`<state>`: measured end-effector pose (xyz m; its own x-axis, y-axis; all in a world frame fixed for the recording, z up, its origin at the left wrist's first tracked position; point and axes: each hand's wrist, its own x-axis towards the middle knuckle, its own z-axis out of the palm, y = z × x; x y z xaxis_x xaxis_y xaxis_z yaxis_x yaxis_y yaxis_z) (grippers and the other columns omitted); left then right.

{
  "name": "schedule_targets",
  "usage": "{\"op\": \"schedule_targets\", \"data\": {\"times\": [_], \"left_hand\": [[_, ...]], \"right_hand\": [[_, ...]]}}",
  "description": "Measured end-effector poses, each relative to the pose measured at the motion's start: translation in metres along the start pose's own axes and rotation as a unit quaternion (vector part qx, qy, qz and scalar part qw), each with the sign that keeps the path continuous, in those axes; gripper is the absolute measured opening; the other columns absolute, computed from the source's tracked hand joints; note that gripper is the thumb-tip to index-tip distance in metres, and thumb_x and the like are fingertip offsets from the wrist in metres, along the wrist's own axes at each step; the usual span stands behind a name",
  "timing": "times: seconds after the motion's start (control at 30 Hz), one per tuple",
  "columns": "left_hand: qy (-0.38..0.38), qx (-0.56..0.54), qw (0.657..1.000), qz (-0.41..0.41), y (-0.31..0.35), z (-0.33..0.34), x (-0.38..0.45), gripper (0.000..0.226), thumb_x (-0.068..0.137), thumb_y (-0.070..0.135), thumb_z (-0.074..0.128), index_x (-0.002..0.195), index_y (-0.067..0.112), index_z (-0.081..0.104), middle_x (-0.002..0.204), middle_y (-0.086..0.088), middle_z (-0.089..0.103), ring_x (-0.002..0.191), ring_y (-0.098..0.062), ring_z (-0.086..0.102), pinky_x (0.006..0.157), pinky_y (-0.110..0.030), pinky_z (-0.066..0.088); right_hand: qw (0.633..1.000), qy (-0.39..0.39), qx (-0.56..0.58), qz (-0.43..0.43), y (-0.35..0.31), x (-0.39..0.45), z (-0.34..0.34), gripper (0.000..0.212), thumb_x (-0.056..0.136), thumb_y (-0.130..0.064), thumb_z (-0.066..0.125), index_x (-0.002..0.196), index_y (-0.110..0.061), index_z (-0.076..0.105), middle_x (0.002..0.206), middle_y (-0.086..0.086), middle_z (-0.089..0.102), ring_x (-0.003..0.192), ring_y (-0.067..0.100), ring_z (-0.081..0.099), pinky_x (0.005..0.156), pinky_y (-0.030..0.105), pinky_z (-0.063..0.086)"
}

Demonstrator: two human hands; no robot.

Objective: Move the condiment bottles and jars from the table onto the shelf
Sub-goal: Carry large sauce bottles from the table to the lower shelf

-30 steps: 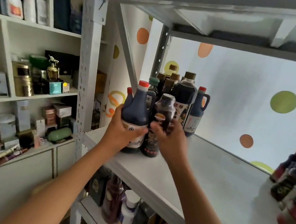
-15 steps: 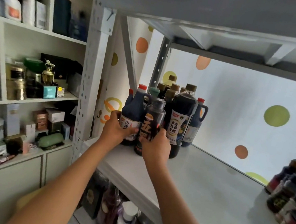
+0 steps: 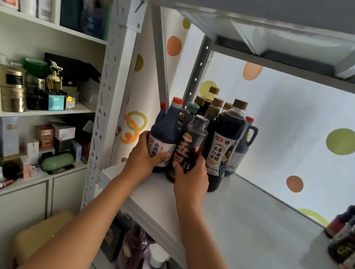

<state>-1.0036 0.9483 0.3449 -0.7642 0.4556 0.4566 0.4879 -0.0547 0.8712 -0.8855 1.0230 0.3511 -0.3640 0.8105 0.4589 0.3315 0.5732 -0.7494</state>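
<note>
My left hand (image 3: 146, 155) grips a dark blue jug with a red cap and white label (image 3: 165, 130), standing at the front left corner of the white metal shelf (image 3: 238, 228). My right hand (image 3: 190, 176) is wrapped around a slim dark bottle with gold lettering (image 3: 191, 145) just right of it, tilted a little with its base on the shelf. Behind them stands a cluster of dark bottles, the nearest a tall brown-capped vinegar bottle (image 3: 226, 145).
A second group of dark bottles and jars (image 3: 352, 236) lines the shelf's right edge. A perforated upright post (image 3: 109, 93) stands left of the bottles, the upper shelf board overhead. More bottles (image 3: 142, 258) sit on the lower shelf. A cluttered white cabinet (image 3: 30, 92) is at left.
Both hands have pushed the two bottles farther back and left on the shelf, up against the cluster, and have slid lower on them.
</note>
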Motion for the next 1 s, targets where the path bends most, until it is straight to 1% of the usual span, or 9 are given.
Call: {"op": "schedule_targets", "data": {"times": [0.2, 0.33, 0.47, 0.53, 0.6, 0.7, 0.77, 0.83, 1.0], "left_hand": [[-0.003, 0.009, 1.000, 0.002, -0.003, -0.001, 0.000, 0.080, 0.078, 0.035, 0.078, 0.141, 0.020, 0.032, 0.130, 0.004, 0.051, 0.110, -0.008, 0.048, 0.086, -0.023, 0.043], [-0.020, 0.073, 0.996, -0.048, -0.007, -0.006, -0.009, 0.079, 0.072, 0.032, 0.083, 0.134, 0.012, 0.040, 0.131, -0.006, 0.057, 0.116, -0.023, 0.056, 0.090, -0.034, 0.049], [-0.037, 0.191, 0.978, -0.080, -0.003, -0.013, -0.039, 0.082, 0.074, 0.031, 0.078, 0.139, 0.012, 0.032, 0.135, -0.011, 0.052, 0.122, -0.031, 0.053, 0.096, -0.041, 0.048], [-0.052, 0.291, 0.952, -0.076, 0.005, -0.012, -0.060, 0.078, 0.084, 0.034, 0.069, 0.145, 0.013, 0.027, 0.143, -0.011, 0.047, 0.128, -0.030, 0.048, 0.103, -0.041, 0.042], [-0.103, 0.392, 0.912, -0.059, 0.019, -0.009, -0.084, 0.060, 0.096, 0.040, 0.049, 0.146, 0.013, 0.031, 0.148, -0.010, 0.042, 0.134, -0.027, 0.040, 0.112, -0.040, 0.029], [-0.185, 0.461, 0.867, -0.041, 0.036, -0.007, -0.128, 0.053, 0.103, 0.040, 0.021, 0.150, 0.018, 0.026, 0.160, -0.004, 0.019, 0.147, -0.021, 0.015, 0.120, -0.044, 0.011], [-0.202, 0.472, 0.856, -0.054, 0.046, -0.011, -0.158, 0.055, 0.105, 0.041, 0.018, 0.154, 0.018, 0.015, 0.163, 0.000, 0.006, 0.150, -0.019, 0.002, 0.121, -0.045, 0.009], [-0.194, 0.527, 0.827, -0.029, 0.061, -0.012, -0.195, 0.056, 0.105, 0.038, 0.023, 0.154, 0.014, 0.013, 0.163, -0.004, 0.006, 0.150, -0.022, 0.002, 0.120, -0.041, 0.010], [-0.157, 0.617, 0.769, -0.058, 0.095, 0.004, -0.292, 0.062, 0.102, 0.029, 0.033, 0.154, 0.012, 0.004, 0.163, -0.006, -0.001, 0.150, -0.022, -0.006, 0.120, -0.043, 0.005]], "right_hand": [[1.000, -0.022, 0.017, 0.002, 0.006, -0.002, 0.000, 0.058, 0.086, -0.024, 0.074, 0.135, -0.011, 0.047, 0.129, 0.005, 0.060, 0.120, 0.023, 0.057, 0.098, 0.037, 0.050], [0.995, -0.089, -0.033, 0.015, 0.012, -0.016, -0.007, 0.073, 0.085, -0.028, 0.073, 0.143, -0.006, 0.035, 0.138, 0.010, 0.046, 0.127, 0.028, 0.048, 0.104, 0.039, 0.044], [0.974, -0.184, -0.134, -0.016, 0.015, -0.034, -0.026, 0.059, 0.091, -0.026, 0.063, 0.141, -0.007, 0.039, 0.140, 0.011, 0.046, 0.130, 0.029, 0.045, 0.107, 0.038, 0.040], [0.954, -0.234, -0.179, -0.050, 0.018, -0.043, -0.037, 0.047, 0.095, -0.029, 0.054, 0.136, -0.008, 0.047, 0.139, 0.012, 0.051, 0.129, 0.030, 0.046, 0.107, 0.037, 0.040], [0.932, -0.276, -0.218, -0.093, 0.019, -0.051, -0.050, 0.037, 0.098, -0.031, 0.046, 0.126, -0.007, 0.056, 0.133, 0.014, 0.056, 0.124, 0.031, 0.050, 0.102, 0.036, 0.041], [0.895, -0.329, -0.250, -0.167, 0.024, -0.069, -0.079, 0.043, 0.103, -0.036, 0.035, 0.127, -0.007, 0.056, 0.135, 0.016, 0.054, 0.126, 0.030, 0.048, 0.107, 0.037, 0.035], [0.871, -0.355, -0.266, -0.211, 0.032, -0.083, -0.097, 0.049, 0.105, -0.039, 0.029, 0.140, -0.009, 0.045, 0.148, 0.014, 0.044, 0.138, 0.027, 0.038, 0.116, 0.040, 0.027], [0.848, -0.363, -0.291, -0.253, 0.042, -0.103, -0.118, 0.056, 0.105, -0.041, 0.026, 0.152, -0.011, 0.028, 0.160, 0.010, 0.026, 0.149, 0.024, 0.021, 0.122, 0.042, 0.016], [0.834, -0.335, -0.277, -0.341, 0.069, -0.168, -0.174, 0.059, 0.107, -0.031, 0.022, 0.158, -0.010, 0.000, 0.166, 0.007, -0.002, 0.153, 0.020, -0.005, 0.124, 0.043, -0.002]]}}
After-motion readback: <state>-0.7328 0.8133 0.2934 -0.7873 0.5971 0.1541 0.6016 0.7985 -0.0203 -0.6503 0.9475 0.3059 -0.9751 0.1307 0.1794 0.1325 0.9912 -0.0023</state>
